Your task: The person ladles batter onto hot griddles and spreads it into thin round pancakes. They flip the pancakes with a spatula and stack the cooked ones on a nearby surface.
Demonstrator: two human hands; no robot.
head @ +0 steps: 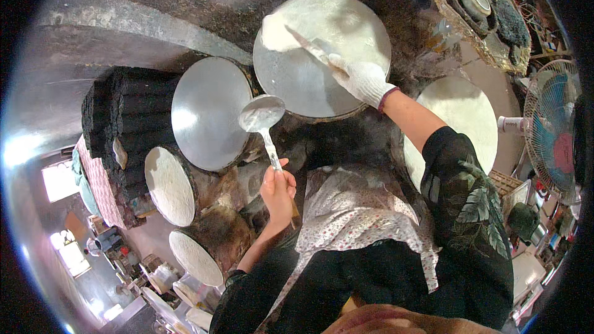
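Note:
My left hand (278,190), bare, grips the handle of a metal ladle (262,111). The ladle's bowl is smeared with white batter and overlaps the near left rim of a large round griddle (301,88); contact is unclear. In a white knit glove, my right hand (364,79) holds a long flat spatula (308,46) over that griddle. Beside its tip lies a thick patch of white batter (278,35). A pale thin layer covers the griddle's far part, while its near left part looks bare grey.
Left stands a bare grey round plate (209,116), with white-covered round plates (169,185) nearer me. Another white-covered plate (457,120) lies under my right arm. Black ridged blocks (139,106) are stacked far left. An electric fan (552,125) stands at right.

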